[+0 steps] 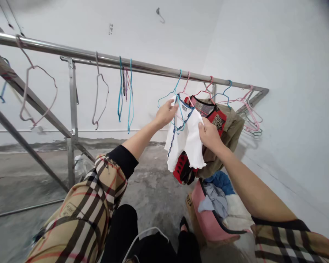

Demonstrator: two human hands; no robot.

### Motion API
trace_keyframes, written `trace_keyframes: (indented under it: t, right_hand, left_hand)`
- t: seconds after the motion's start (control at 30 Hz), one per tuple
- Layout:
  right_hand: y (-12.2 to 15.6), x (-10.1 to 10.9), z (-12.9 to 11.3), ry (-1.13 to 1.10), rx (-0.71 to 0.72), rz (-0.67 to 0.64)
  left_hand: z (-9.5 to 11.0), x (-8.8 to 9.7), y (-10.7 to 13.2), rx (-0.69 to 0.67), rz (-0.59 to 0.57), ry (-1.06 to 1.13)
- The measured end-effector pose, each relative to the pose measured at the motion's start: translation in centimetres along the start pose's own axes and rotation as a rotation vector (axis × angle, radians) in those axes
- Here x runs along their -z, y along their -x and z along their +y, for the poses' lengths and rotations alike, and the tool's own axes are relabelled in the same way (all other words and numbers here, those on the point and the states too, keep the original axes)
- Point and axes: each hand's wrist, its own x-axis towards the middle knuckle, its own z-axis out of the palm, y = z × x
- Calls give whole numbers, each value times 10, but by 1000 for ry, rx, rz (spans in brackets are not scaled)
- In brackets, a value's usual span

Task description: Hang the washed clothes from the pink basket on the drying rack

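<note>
My left hand (166,113) pinches the shoulder side of a small white top (191,138) with dark blue scalloped trim. A light blue wire hanger (176,87) hangs from the rail beside that hand, its lower part overlapping the neckline; whether it is inside the top I cannot tell. With fingers closed on the other side of the top, my right hand (210,135) spreads the fabric. Right behind it hang a red patterned garment (218,121) and a khaki garment (231,140), both partly covered by the top and my right hand.
A metal rail (153,67) crosses the view on a slanted frame (72,87). Bare hangers include a grey one (25,87) and a blue one (130,95); pink ones (253,115) hang far right. Below stands a pink bin (219,226) holding blue cloth (221,181).
</note>
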Motion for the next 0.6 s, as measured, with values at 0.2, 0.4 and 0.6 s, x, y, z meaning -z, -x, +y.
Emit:
trace_keyframes:
  t: [0.2, 0.4, 0.6]
  right_hand:
    - [-6, 2, -33, -38, 106, -53]
    - [-13, -13, -51, -171, 195, -134]
    - [-22, -38, -72, -275, 266, -186]
  left_hand:
    - [14, -1, 15, 93, -25, 71]
    - [20, 26, 26, -18, 139, -133]
    - [16, 57, 35, -36, 210, -413]
